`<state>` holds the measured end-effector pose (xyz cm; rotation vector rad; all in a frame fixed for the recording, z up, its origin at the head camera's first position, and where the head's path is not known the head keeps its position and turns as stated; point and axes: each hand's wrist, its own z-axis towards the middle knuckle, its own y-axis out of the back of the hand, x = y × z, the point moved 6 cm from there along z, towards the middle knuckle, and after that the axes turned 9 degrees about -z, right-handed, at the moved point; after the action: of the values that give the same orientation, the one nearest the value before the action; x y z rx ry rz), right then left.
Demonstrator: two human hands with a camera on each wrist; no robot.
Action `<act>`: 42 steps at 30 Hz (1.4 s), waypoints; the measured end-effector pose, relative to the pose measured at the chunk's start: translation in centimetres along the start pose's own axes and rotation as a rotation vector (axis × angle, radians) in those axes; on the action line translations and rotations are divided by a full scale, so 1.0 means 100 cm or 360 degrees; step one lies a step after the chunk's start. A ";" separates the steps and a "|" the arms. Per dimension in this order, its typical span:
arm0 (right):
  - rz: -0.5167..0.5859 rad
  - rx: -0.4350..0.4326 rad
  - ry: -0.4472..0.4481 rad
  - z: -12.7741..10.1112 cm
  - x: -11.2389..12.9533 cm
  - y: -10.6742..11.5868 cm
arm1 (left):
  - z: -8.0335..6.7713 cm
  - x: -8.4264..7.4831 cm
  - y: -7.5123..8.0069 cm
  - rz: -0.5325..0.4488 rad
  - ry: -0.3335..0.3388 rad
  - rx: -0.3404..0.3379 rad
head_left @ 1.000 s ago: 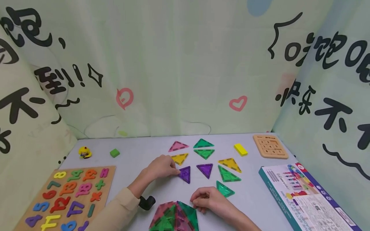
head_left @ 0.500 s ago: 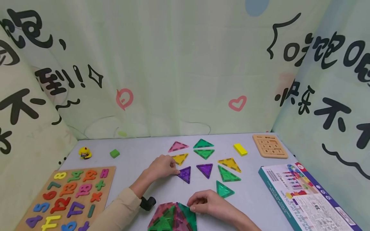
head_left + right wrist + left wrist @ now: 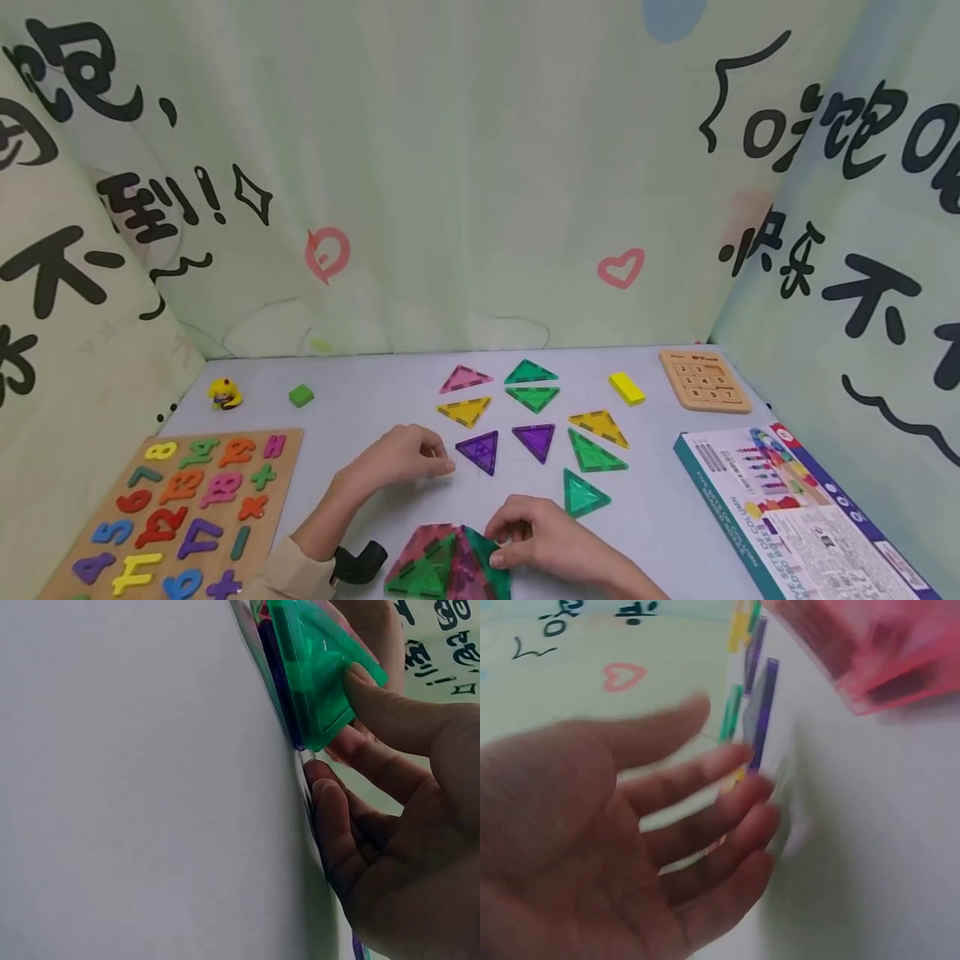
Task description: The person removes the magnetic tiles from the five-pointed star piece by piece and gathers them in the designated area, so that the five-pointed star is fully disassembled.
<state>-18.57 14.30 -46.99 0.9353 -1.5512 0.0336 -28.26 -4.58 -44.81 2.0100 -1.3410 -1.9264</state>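
Nearest the person, at the front edge of the table (image 3: 360, 400), a stack of triangular tiles (image 3: 442, 567) lies in pink and green layers. The right hand (image 3: 536, 537) rests at the stack's right corner; the right wrist view shows the thumb and curled fingers (image 3: 360, 817) pinching the top green tile (image 3: 319, 664) at its edge, lifted slightly off the layers beneath.

Change since half a second ago: the left hand (image 3: 397, 457) has released the purple triangle (image 3: 480, 450) and drawn back toward the person. The tile now lies flat and free, just beside the fingertips, with a small gap between. Judged from this, placement of that tile is complete, and the next piece is being separated from the stack by the right hand.

Left hand pose: palm down and low over the table in the head view. The left wrist view, though blurred by motion, shows the fingers (image 3: 705, 787) loosely extended and holding nothing.

Beyond the hands, a loose spread of flat triangles occupies mid-table: a second purple tile (image 3: 534, 439), a yellow tile (image 3: 465, 410), a pink tile (image 3: 465, 379), two green tiles (image 3: 531, 385) meeting edge to edge, and further yellow and green pieces to the right. A number puzzle board (image 3: 180, 517) lies at far left, a printed box (image 3: 795, 508) at far right.
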 end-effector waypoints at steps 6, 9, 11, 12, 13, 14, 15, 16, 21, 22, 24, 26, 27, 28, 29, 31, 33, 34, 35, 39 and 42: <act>0.0026 -0.0006 0.0028 -0.002 -0.001 0.003 | -0.020 -0.008 -0.022 -0.0252 -0.0122 0.0608; 0.0053 0.0007 0.0021 -0.001 -0.002 0.003 | -0.025 -0.015 -0.034 -0.0318 -0.0180 0.0708; 0.0069 0.0014 0.0009 0.000 -0.003 0.003 | -0.027 -0.020 -0.040 -0.0307 -0.0228 0.0680; 0.0084 0.0016 -0.0002 0.001 -0.004 0.002 | -0.027 -0.022 -0.043 -0.0301 -0.0252 0.0652; 0.0096 0.0017 -0.0013 0.001 -0.004 0.003 | -0.027 -0.025 -0.045 -0.0288 -0.0269 0.0620; 0.0114 0.0016 -0.0026 0.002 -0.005 0.003 | -0.027 -0.028 -0.046 -0.0279 -0.0288 0.0586; 0.0126 0.0013 -0.0034 0.003 -0.005 0.003 | -0.026 -0.031 -0.047 -0.0275 -0.0298 0.0551; 0.0139 0.0009 -0.0038 0.003 -0.006 0.004 | -0.026 -0.033 -0.048 -0.0267 -0.0312 0.0513; 0.0210 0.0003 -0.0067 0.003 -0.006 0.005 | -0.027 -0.037 -0.047 -0.0301 -0.0312 0.0383; 0.0222 0.0004 -0.0073 0.003 -0.006 0.005 | -0.027 -0.037 -0.047 -0.0315 -0.0307 0.0370; 0.0231 0.0009 -0.0080 0.003 -0.006 0.005 | -0.027 -0.037 -0.048 -0.0341 -0.0296 0.0355; 0.0233 0.0014 -0.0083 0.004 -0.007 0.004 | -0.027 -0.037 -0.048 -0.0365 -0.0280 0.0342; 0.0233 0.0016 -0.0086 0.004 -0.008 0.004 | -0.026 -0.036 -0.049 -0.0374 -0.0272 0.0337; 0.0230 0.0016 -0.0087 0.004 -0.008 0.004 | -0.026 -0.037 -0.049 -0.0379 -0.0266 0.0328; 0.0229 0.0015 -0.0088 0.005 -0.008 0.004 | -0.026 -0.037 -0.049 -0.0376 -0.0258 0.0317; 0.0235 0.0014 -0.0091 0.005 -0.009 0.004 | -0.026 -0.036 -0.049 -0.0376 -0.0231 0.0300; 0.0242 0.0011 -0.0094 0.005 -0.010 0.004 | -0.026 -0.036 -0.049 -0.0367 -0.0209 0.0283; 0.0244 0.0007 -0.0093 0.005 -0.010 0.004 | -0.026 -0.036 -0.049 -0.0359 -0.0201 0.0274; 0.0246 0.0001 -0.0094 0.005 -0.010 0.004 | -0.026 -0.036 -0.049 -0.0352 -0.0194 0.0265; 0.0242 -0.0026 -0.0110 0.006 -0.012 0.004 | -0.026 -0.036 -0.049 -0.0320 -0.0195 0.0233; 0.0239 -0.0038 -0.0126 0.006 -0.012 0.005 | -0.025 -0.037 -0.049 -0.0291 -0.0199 0.0199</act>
<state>-19.43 14.96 -47.92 0.8082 -1.6894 0.0857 -22.97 -0.62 -44.18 2.1727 -1.3810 -2.1274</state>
